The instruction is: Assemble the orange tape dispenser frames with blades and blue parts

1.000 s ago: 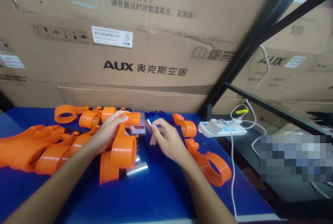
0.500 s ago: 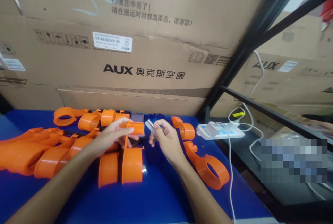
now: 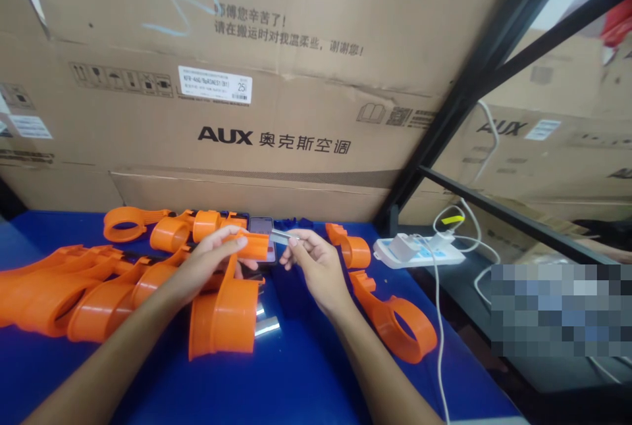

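My left hand (image 3: 207, 260) is closed on the squared upper end of an orange plastic ring bracket (image 3: 236, 316), whose wide round band hangs below the fingers. Pinched in my right hand (image 3: 318, 270) is a small flat silvery strip (image 3: 280, 237). The strip's left tip points at the right end of the bracket's upper part and lies close to it; whether they touch I cannot tell. Behind the hands lies a phone (image 3: 261, 223), partly covered by them.
Several similar orange brackets (image 3: 101, 306) crowd the left of the blue tabletop (image 3: 306, 372). Another orange bracket (image 3: 407, 333) lies to the right, near a white power strip (image 3: 419, 249) with cables. A large cardboard box (image 3: 276, 96) stands behind, beside a black metal frame (image 3: 447, 109).
The bracket in my left hand has shifted slightly left and its band has turned. My right hand has brought the strip left, up to the bracket's end, and the strip now lies flatter.
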A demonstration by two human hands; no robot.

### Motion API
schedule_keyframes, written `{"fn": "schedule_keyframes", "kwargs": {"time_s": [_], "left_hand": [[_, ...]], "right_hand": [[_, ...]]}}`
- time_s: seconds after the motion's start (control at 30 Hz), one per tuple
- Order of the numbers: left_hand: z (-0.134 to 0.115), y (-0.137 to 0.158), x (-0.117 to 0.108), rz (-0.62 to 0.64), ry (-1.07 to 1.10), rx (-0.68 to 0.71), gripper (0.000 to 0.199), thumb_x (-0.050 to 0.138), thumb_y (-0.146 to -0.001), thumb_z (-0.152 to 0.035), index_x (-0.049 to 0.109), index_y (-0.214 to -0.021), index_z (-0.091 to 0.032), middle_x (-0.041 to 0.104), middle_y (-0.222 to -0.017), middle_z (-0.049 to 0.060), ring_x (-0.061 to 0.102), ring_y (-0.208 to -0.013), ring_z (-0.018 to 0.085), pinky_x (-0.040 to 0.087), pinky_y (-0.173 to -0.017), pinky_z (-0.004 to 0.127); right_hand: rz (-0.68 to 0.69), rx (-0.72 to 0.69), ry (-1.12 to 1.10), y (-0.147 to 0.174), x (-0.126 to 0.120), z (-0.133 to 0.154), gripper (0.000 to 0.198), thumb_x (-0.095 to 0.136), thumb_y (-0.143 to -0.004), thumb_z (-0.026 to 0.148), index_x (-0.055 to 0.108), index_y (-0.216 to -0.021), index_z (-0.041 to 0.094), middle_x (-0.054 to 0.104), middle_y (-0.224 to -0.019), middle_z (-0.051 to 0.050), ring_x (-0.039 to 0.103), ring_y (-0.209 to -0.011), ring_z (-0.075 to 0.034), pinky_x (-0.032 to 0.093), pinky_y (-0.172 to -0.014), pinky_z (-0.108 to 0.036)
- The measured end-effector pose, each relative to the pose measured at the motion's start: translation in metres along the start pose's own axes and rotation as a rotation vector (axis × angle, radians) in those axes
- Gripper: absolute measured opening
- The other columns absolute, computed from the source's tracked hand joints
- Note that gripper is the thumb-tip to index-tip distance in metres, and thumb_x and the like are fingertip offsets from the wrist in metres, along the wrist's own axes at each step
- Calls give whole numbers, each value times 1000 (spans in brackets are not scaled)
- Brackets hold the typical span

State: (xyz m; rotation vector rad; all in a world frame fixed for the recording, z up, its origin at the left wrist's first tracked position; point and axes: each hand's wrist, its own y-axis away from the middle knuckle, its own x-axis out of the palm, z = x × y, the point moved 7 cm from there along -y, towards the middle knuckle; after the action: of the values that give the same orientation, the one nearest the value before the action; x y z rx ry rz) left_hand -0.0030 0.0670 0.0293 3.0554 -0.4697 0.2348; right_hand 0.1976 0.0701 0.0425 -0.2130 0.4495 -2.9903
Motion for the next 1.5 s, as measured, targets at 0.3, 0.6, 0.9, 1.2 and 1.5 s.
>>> {"fn": "schedule_keyframes", "kwargs": {"time_s": [0.3,0.6,0.9,1.2,1.5], "left_hand": [[1,-3,-3,-18,22,49,38,69,-93,-50,62,-114,-20,79,-90,8,69,-63,17,50,-58,25],[6,-4,-1,9,19,34,38,70,-93,-49,59,-119,-23,80,-88,6,69,-59,16,51,-56,23],[3,-5,-2,26,-31,65,37,66,-96,-49,64,-118,-19,81,-93,9,68,-61,15,51,-58,24],[-5,-2,5,66,-145,83,47,65,-96,-50,65,-130,-17,81,-89,10,67,-62,16,51,-61,27],[-10,-2,1,-11,-160,119,49,66,-94,-51,64,-130,-17,80,-88,8,66,-60,16,52,-63,27]], "right_hand": [[32,-6,-59,-1,0,-7,29,75,-91,45,72,-105,19,73,-74,-1,68,-66,-16,56,-65,-29],[57,5,-74,-1,1,-9,26,74,-93,41,71,-107,20,75,-78,-2,70,-68,-16,58,-69,-30],[71,-10,-41,-2,1,-5,28,73,-94,41,70,-111,20,74,-77,-2,70,-69,-17,58,-68,-31],[82,-53,61,3,4,-1,23,71,-95,40,72,-107,19,73,-76,-2,69,-67,-16,57,-67,-30],[-75,-115,102,4,-5,3,32,72,-94,40,75,-120,23,75,-93,-5,66,-71,-16,58,-66,-30]]}}
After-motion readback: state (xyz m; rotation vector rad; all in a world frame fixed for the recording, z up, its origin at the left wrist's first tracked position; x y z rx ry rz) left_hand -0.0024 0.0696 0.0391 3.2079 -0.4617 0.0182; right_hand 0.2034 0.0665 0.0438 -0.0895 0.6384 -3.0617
